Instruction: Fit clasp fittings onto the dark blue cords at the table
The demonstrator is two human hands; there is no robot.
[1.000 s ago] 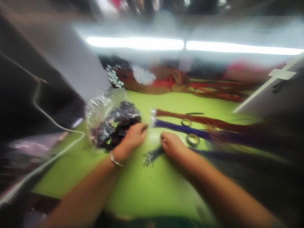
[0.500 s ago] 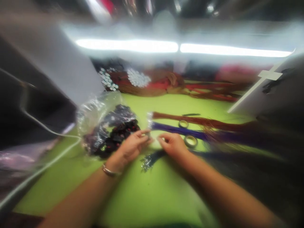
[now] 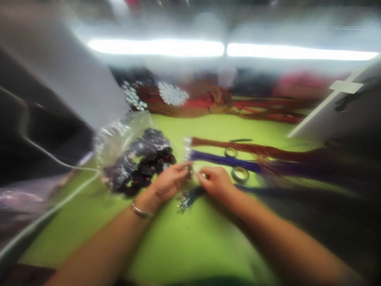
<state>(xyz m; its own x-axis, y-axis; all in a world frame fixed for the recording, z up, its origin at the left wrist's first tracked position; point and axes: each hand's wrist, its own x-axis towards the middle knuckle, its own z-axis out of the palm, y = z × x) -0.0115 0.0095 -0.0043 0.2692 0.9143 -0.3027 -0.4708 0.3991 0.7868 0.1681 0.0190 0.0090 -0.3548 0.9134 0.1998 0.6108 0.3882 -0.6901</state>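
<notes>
My left hand, with a bracelet at the wrist, pinches a small dark piece between thumb and fingers. Close on its right, my right hand is closed in a pinch; what its fingertips hold is too small and blurred to name. Below the hands lies a bundle of dark wires with shiny metal ends, partly hidden under my right hand. Left of my left hand, a clear plastic bag lies open with a heap of black parts in it.
A brown wire bundle and a blue wire bundle stretch rightward. Two tape rolls lie beside them. More red and brown wires with white ends run along the back of the green table. A white cable crosses the left side.
My hands have come slightly closer together at the fingertips, and the small dark piece in my left hand shows more clearly. The whole view has shifted a little.
</notes>
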